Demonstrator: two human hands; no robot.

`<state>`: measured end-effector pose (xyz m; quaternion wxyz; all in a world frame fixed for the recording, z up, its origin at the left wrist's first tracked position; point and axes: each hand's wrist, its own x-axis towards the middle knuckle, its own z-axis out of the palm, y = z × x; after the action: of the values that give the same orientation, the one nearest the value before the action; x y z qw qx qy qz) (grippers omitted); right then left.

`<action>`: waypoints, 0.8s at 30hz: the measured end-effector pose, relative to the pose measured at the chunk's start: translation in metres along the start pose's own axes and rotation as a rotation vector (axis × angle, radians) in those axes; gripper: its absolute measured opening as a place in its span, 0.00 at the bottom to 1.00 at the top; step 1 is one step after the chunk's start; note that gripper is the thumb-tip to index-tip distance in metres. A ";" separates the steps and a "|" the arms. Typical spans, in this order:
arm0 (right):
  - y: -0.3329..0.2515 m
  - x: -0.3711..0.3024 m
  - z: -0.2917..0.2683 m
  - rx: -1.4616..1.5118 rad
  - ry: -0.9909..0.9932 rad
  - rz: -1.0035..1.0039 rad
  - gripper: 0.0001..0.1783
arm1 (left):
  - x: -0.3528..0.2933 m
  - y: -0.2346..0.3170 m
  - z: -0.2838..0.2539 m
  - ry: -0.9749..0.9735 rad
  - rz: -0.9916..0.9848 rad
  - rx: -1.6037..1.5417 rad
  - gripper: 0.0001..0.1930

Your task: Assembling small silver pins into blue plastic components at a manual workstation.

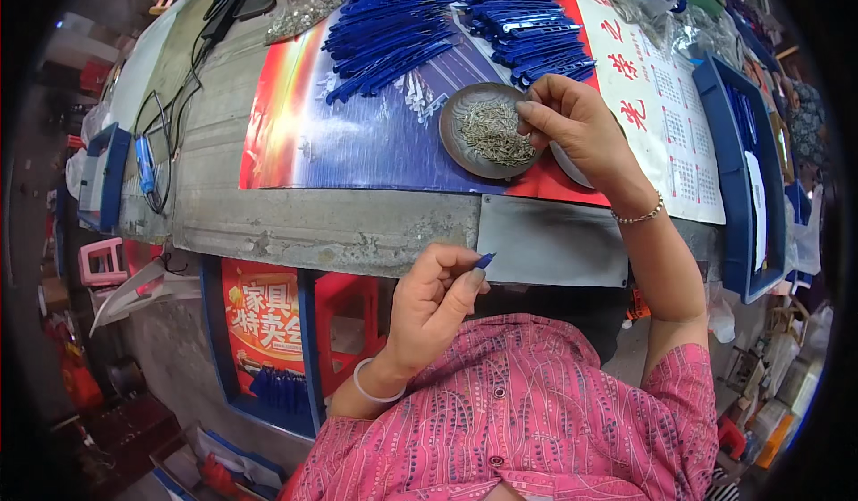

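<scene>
My left hand [436, 300] is closed in front of the table edge, gripping a slim blue piece [484, 261]. Only its pointed tip shows past the thumb and forefinger. Over the right side of a round dish [458, 156], thumb and fingers of my right hand [576, 133] are pinched together. Whatever they hold, if anything, is too small to make out. Small silvery metal pins [493, 128] lie heaped in the dish. Beyond it, long narrow blue pieces are piled in a left heap [391, 23] and a right heap [523, 23].
A printed poster [331, 157] covers much of the grey table [313, 219]. Small shiny parts in a clear bag [299, 20] lie at the far left, near a blue-handled corded tool [145, 163]. A blue tray [735, 264] flanks the right edge; another blue tray [214, 340] stands below, left.
</scene>
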<state>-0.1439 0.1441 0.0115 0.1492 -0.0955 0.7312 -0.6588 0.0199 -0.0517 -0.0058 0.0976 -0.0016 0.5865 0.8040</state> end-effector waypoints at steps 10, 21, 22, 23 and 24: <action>-0.015 -0.045 -0.004 0.071 -0.164 0.048 0.06 | 0.002 0.002 0.005 -0.109 0.182 0.436 0.07; -0.020 -0.095 0.010 0.424 -0.441 0.206 0.09 | 0.023 0.015 0.010 -0.305 0.693 0.738 0.13; -0.018 -0.096 0.011 0.461 -0.471 0.194 0.10 | 0.024 0.016 0.010 -0.313 0.735 0.775 0.13; -0.013 -0.096 0.011 0.488 -0.499 0.186 0.09 | 0.026 0.016 0.010 -0.331 0.764 0.793 0.14; -0.012 -0.097 0.010 0.492 -0.496 0.192 0.09 | 0.027 0.016 0.011 -0.334 0.758 0.790 0.14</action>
<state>-0.0507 0.1658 0.0312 0.4015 -0.1445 0.4981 -0.7549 -0.0076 -0.0422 0.0099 -0.1131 0.3724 0.7788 0.4919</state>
